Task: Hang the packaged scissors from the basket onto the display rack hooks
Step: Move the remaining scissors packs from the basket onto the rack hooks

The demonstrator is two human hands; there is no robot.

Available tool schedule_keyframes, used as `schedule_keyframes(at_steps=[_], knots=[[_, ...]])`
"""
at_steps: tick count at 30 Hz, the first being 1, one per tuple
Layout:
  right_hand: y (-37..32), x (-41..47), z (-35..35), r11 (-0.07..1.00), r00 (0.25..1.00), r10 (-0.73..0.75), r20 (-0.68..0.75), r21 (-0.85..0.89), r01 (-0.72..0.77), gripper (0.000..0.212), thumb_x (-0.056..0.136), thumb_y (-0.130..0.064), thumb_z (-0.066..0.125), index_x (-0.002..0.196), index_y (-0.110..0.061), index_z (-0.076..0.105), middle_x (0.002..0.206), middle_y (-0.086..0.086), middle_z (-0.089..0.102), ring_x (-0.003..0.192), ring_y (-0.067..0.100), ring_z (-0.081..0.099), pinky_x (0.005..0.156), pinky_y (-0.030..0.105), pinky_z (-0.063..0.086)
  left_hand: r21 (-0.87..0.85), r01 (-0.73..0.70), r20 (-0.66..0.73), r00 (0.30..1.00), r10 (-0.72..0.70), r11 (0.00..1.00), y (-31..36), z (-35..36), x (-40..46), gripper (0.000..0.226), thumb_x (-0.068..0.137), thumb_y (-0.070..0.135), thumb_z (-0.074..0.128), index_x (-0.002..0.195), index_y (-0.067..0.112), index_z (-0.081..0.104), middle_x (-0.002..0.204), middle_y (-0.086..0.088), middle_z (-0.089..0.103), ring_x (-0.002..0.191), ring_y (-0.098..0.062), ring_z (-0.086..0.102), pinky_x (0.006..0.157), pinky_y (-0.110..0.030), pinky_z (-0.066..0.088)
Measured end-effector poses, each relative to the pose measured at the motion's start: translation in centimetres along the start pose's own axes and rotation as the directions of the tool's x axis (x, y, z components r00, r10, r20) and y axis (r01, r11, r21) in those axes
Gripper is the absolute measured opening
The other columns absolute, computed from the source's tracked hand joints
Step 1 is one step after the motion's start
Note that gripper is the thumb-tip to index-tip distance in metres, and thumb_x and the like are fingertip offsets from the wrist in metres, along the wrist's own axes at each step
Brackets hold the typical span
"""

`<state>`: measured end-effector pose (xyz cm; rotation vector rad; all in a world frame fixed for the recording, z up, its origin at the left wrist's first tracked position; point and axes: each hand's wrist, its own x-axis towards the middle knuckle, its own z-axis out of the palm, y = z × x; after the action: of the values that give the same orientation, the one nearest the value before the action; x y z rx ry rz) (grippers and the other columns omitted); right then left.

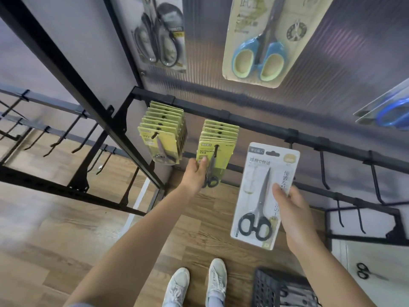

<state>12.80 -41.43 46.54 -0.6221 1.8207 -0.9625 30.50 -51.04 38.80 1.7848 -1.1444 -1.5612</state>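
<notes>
1. Packaged scissors on a white card (263, 193), with black handles low on the card, sit at about 4 o'clock from the middle of the view, held upright in front of the black display rack (261, 126).
2. The right hand (292, 209) pinches this white card along its right edge, thumb on the front face and fingers curled behind it.
3. The card's hang slot is at its top edge, just beside a black hook (291, 145) at 3 o'clock of the frame's middle; whether slot and hook touch cannot be told.
4. The left hand (195, 173) reaches up at dead centre and grips the front yellow-green pack (215, 158), thumb on its face, fingers wrapped round its left side.
5. That front pack hangs on a hook with a stack of like yellow-green packs behind it.
6. At 10 o'clock from this stack a second stack of yellow-green packs (162, 134) hangs on the next hook of the same rail.
7. Higher, at 12 o'clock, a large pack with blue-handled scissors (259, 56) hangs against the ribbed back panel; at 11 o'clock hangs a pack of dark-handled shears (162, 38).
8. Bare black hooks (324, 171) stand at 3 o'clock to the right of the white card, and more run along the left rack at 9 o'clock.
9. The dark perforated basket (281, 289) rests on the wood floor at 5 o'clock, near the person's pale shoes (197, 282) at 6 o'clock, with dark-handled scissors visible inside it.
</notes>
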Motion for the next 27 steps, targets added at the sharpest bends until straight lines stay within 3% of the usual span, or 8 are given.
schedule_keyframes(at_steps=[4, 6, 9, 12, 15, 18, 23, 27], knots=[[0.1, -0.1, -0.3, 1.000, 1.000, 0.002, 0.001, -0.012, -0.002, 0.015, 0.097, -0.030, 0.048, 0.109, -0.025, 0.056, 0.099, -0.013, 0.065, 0.090, 0.007, 0.062, 0.076, 0.032, 0.050, 0.022, 0.041, -0.040, 0.998, -0.040, 0.999, -0.7, -0.2, 0.9, 0.057, 0.097, 0.044, 0.039, 0.137, 0.005, 0.033, 0.135, -0.008, 0.042, 0.122, -0.023, 0.044, 0.103, -0.038, 0.037], [0.1, -0.4, -0.5, 1.000, 1.000, -0.003, -0.007, -0.026, 0.003, 0.016, 0.097, -0.031, 0.048, 0.108, -0.024, 0.056, 0.098, -0.012, 0.065, 0.089, 0.008, 0.062, 0.075, 0.033, 0.050, 0.101, 0.088, -0.085, 0.993, -0.080, 0.991, -1.0, -0.4, 0.6, 0.061, 0.096, 0.044, 0.042, 0.141, 0.005, 0.031, 0.141, -0.013, 0.036, 0.129, -0.030, 0.039, 0.108, -0.045, 0.034], [-0.2, -1.3, -0.9, 1.000, 1.000, -0.003, -0.022, -0.021, 0.002, 0.016, 0.097, -0.031, 0.047, 0.108, -0.023, 0.056, 0.098, -0.011, 0.065, 0.089, 0.010, 0.063, 0.074, 0.034, 0.050, 0.186, 0.094, -0.078, 0.994, -0.081, 0.978, -0.8, -0.7, -1.2, 0.052, 0.097, 0.040, 0.043, 0.133, 0.002, 0.040, 0.135, -0.016, 0.038, 0.123, -0.030, 0.041, 0.105, -0.039, 0.035], [-0.9, -2.9, -1.3, 1.000, 1.000, -0.013, -0.022, -0.008, 0.013, 0.012, 0.098, -0.031, 0.046, 0.103, -0.025, 0.055, 0.096, -0.011, 0.065, 0.086, 0.009, 0.063, 0.068, 0.032, 0.050, 0.080, 0.035, 0.068, 0.997, -0.040, 0.996, 0.3, -0.5, -5.1, 0.043, 0.099, 0.035, 0.042, 0.130, 0.005, 0.045, 0.128, -0.006, 0.049, 0.113, -0.017, 0.047, 0.098, -0.028, 0.036], [-2.1, -4.8, -1.8, 0.999, 0.999, -0.029, -0.038, 0.034, 0.031, 0.012, 0.098, -0.030, 0.045, 0.105, -0.024, 0.053, 0.093, -0.011, 0.064, 0.083, 0.007, 0.062, 0.064, 0.029, 0.048, 0.032, 0.027, 0.223, 0.974, -0.034, 0.999, 1.2, 0.3, -9.1, 0.051, 0.094, 0.047, 0.046, 0.130, 0.011, 0.049, 0.124, 0.001, 0.059, 0.114, -0.015, 0.055, 0.106, -0.039, 0.039], [-2.9, -6.7, -2.5, 0.994, 0.998, -0.022, -0.067, 0.105, 0.029, 0.011, 0.098, -0.030, 0.046, 0.104, -0.024, 0.054, 0.094, -0.009, 0.065, 0.084, 0.010, 0.063, 0.064, 0.030, 0.048, 0.029, -0.002, 0.365, 0.931, -0.009, 1.000, 1.9, 1.1, -12.5, 0.049, 0.084, 0.055, 0.056, 0.117, 0.018, 0.057, 0.109, 0.005, 0.067, 0.102, -0.014, 0.063, 0.099, -0.040, 0.046], [-1.4, -9.0, -3.2, 0.996, 0.999, -0.025, -0.047, 0.079, 0.029, 0.008, 0.098, -0.029, 0.047, 0.097, -0.026, 0.055, 0.092, -0.005, 0.067, 0.080, 0.011, 0.065, 0.062, 0.028, 0.049, -0.038, -0.037, 0.468, 0.882, 0.050, 0.999, 1.3, 2.6, -15.0, 0.017, 0.093, 0.027, 0.057, 0.101, 0.013, 0.061, 0.092, 0.001, 0.071, 0.079, -0.010, 0.069, 0.073, -0.024, 0.055], [0.9, -9.0, -4.2, 1.000, 0.999, -0.013, -0.032, -0.003, 0.012, 0.006, 0.096, -0.029, 0.051, 0.095, -0.024, 0.054, 0.096, -0.004, 0.066, 0.082, 0.008, 0.063, 0.064, 0.025, 0.048, -0.022, 0.022, 0.477, 0.879, -0.009, 1.000, -0.5, 3.4, -15.8, 0.016, 0.094, 0.024, 0.056, 0.102, 0.011, 0.061, 0.089, 0.000, 0.072, 0.081, -0.014, 0.070, 0.076, -0.030, 0.057]])
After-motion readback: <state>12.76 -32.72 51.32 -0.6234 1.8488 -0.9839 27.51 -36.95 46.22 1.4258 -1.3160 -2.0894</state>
